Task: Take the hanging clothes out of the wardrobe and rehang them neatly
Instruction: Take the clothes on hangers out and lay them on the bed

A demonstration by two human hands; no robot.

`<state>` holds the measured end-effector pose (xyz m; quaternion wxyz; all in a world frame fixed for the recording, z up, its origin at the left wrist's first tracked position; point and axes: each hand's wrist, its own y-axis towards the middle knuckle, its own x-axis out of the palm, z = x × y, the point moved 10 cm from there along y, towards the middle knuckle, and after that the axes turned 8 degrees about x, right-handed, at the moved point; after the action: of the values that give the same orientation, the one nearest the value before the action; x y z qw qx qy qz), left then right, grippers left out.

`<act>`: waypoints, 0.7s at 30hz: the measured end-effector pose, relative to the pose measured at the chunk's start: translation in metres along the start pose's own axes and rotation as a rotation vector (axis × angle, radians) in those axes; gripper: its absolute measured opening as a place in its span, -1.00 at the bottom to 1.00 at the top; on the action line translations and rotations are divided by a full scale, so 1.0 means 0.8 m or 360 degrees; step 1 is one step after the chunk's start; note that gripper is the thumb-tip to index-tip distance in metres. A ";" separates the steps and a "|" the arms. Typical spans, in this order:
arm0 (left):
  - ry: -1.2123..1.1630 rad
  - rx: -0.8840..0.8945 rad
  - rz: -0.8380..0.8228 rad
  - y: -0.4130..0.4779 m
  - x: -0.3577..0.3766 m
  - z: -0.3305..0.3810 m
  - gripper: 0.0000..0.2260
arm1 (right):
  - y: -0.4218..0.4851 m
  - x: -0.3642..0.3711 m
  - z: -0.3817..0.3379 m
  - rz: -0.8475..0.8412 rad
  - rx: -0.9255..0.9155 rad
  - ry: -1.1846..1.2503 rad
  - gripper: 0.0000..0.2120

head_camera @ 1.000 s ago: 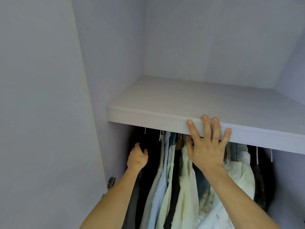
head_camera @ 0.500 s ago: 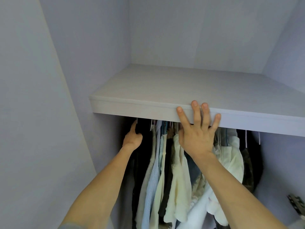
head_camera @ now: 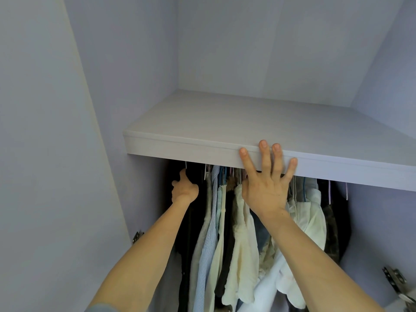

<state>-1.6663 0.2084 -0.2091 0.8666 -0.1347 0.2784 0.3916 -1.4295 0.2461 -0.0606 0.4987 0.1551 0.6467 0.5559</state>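
Below both hands, clothes (head_camera: pixel 243 239) hung packed under the shelf (head_camera: pixel 202 131), right hand (head_camera: pixel 265 190) lay flat on the shelf's front edge, fingers (head_camera: pixel 265 155) spread, holding nothing, left hand (head_camera: pixel 185 189) sat up among dark garments (head_camera: pixel 200 212), one finger by a hanger hook (head_camera: pixel 186 164), its grip impossible to tell

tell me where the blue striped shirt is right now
In the head view, the blue striped shirt hangs left of centre under the shelf, between the left hand and the right hand.
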 end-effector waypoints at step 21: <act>-0.0697 0.0213 0.0306 -0.007 -0.038 0.007 -0.57 | 0.000 0.003 0.002 0.0015 0.0014 0.0005 0.11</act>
<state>-1.6762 0.1885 -0.1869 0.8720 0.0382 0.1209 0.4728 -1.4291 0.2491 -0.0619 0.4945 0.1594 0.6491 0.5557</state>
